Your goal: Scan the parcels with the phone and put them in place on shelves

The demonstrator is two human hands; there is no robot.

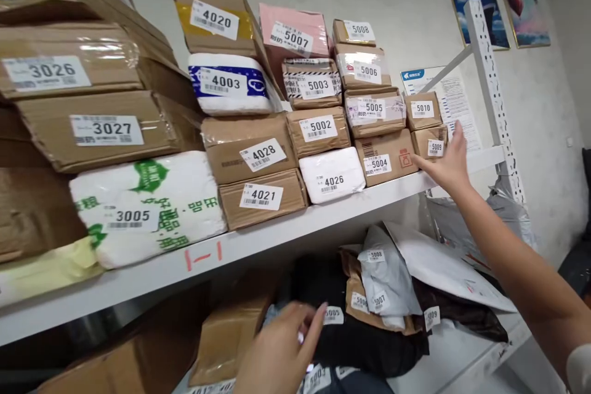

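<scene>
My right hand (447, 163) reaches up at the right end of the upper shelf, its thumb and fingers spread. It is in front of small cardboard boxes labelled 5009 (422, 140) and 5010 (418, 112), and beside the wider box 5004 (392, 151). Whether it touches any of them I cannot tell. Low in the view is my left hand (281, 341), somewhat blurred, with loosely bent fingers and the thumb apart. Nothing clearly shows in it. Close behind it lies a black parcel (369, 345) with a label ending in 005.
Stacked, labelled parcels fill the white upper shelf (258, 240), including a white-and-green package (184, 191). Below, a grey bag (385, 283) and a large white envelope (443, 258) lie on the lower shelf. A perforated metal post (492, 86) rises at the right.
</scene>
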